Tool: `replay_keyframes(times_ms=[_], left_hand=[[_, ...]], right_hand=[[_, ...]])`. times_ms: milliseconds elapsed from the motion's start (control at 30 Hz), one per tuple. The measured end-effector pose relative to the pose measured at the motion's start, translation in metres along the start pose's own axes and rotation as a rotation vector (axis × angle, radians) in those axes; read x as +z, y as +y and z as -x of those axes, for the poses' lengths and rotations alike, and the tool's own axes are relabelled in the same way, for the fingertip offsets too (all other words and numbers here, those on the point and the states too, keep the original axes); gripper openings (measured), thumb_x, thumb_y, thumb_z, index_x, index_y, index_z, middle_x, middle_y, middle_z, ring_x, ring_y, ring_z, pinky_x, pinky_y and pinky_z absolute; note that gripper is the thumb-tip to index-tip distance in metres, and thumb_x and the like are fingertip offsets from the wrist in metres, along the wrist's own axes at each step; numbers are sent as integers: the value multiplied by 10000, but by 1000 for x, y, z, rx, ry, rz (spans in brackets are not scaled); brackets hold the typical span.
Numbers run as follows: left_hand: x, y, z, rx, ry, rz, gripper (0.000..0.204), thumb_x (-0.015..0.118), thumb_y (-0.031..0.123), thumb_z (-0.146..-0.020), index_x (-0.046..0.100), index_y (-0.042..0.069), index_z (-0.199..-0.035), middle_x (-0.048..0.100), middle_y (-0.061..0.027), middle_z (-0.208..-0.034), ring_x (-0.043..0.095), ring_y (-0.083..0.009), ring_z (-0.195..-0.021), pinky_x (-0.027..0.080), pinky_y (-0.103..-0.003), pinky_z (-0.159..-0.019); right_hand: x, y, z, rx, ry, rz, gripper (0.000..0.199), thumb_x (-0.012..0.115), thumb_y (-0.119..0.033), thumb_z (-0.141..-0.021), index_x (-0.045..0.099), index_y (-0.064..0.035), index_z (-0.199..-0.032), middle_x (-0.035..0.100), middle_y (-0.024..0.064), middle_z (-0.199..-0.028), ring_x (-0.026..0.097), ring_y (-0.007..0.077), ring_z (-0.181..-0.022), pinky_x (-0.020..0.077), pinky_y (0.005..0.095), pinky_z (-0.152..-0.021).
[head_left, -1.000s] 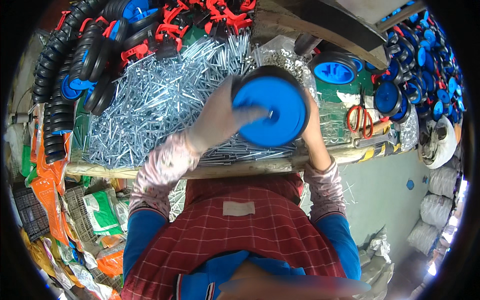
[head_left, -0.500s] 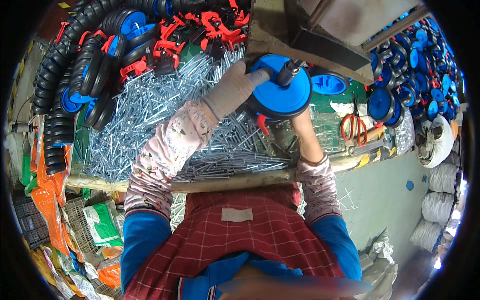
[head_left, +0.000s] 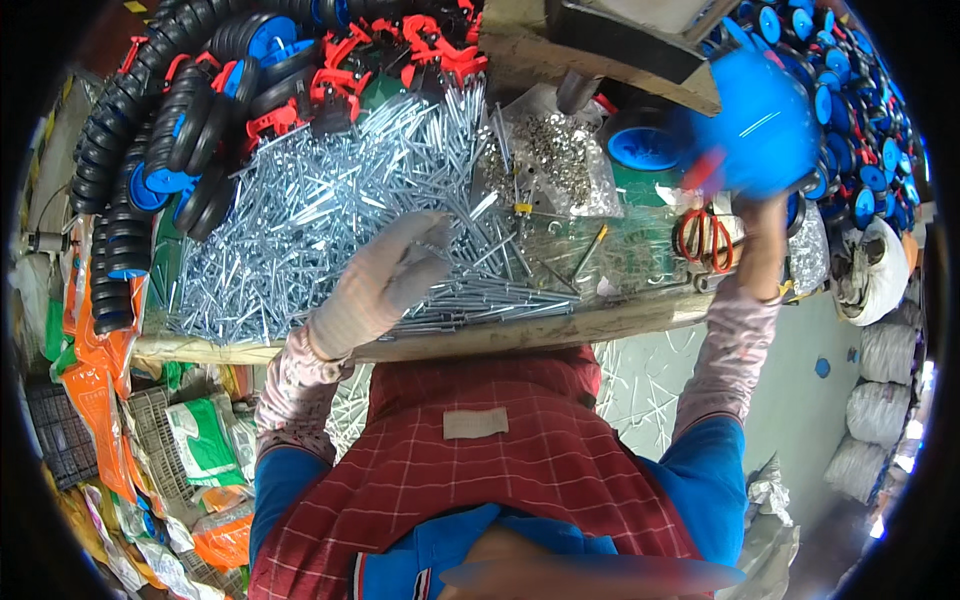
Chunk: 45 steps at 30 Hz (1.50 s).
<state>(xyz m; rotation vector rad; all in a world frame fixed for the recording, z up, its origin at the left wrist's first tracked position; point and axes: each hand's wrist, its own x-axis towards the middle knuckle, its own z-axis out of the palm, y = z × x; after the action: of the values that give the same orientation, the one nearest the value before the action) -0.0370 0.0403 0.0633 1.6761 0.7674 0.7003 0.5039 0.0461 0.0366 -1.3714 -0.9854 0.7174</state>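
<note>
My left hand (head_left: 385, 275), in a pale grey glove, hovers over the near side of a heap of thin metal pins (head_left: 330, 190). Its fingers are apart and nothing is in them. On the right, my bare right hand (head_left: 766, 235) grips a blue wheel (head_left: 755, 130) with a red lever, raised beside the big pile of wheels. Motion smears this wheel, and it hides most of my right fingers. Below the metal press head (head_left: 578, 90) lies a clear plastic bag of small metal parts (head_left: 570, 160).
A loose blue and black wheel (head_left: 645, 148) lies right of the bag. Red-handled scissors (head_left: 706, 240) rest near the table edge. Black wheels (head_left: 105, 200) stand in rows at the left, beside red and black brackets (head_left: 340, 75). More blue wheels (head_left: 870, 150) fill the far right.
My right hand has carried the blue wheel from under the press to the right. My left hand has let go of it and drawn back toward me, over the pins.
</note>
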Motion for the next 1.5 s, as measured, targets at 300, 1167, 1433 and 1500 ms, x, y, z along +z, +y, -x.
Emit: replay_keyframes(times_ms=[300, 1167, 1433, 1500], left_hand=[[33, -30, 22, 224, -175, 23, 452, 710, 108, -838, 518, 68, -1244, 639, -124, -1054, 676, -249, -923, 574, -342, -787], [7, -38, 45, -79, 643, 604, 639, 685, 235, -910, 374, 22, -1426, 529, -128, -1325, 524, -204, -1177, 429, -365, -1020], [26, -40, 20, -45, 504, 777, 533, 669, 124, -932, 405, 34, -1386, 542, -85, -1289, 517, -153, -1162, 429, -317, -1016], [18, -37, 16, -65, 485, 755, 480, 657, 129, -938, 426, 33, -1348, 547, -80, -1264, 517, -146, -1140, 426, -313, -1010]], right_hand=[[131, -18, 9, -873, -273, 1491, 432, 741, -151, -830, 609, -82, -1236, 641, 128, -1152, 579, 274, -1166, 376, 438, -1071], [280, -13, 68, -602, -617, 754, 294, 649, 9, -846, 543, -23, -1118, 640, 110, -918, 653, 250, -811, 537, 349, -698], [301, -62, 138, -205, -646, 58, 437, 606, 30, -922, 406, -12, -1309, 656, 125, -1005, 704, 175, -857, 565, 277, -726], [307, -54, 134, -594, -681, 164, 397, 653, 9, -893, 496, -11, -1257, 649, 142, -1035, 703, 241, -890, 570, 319, -750]])
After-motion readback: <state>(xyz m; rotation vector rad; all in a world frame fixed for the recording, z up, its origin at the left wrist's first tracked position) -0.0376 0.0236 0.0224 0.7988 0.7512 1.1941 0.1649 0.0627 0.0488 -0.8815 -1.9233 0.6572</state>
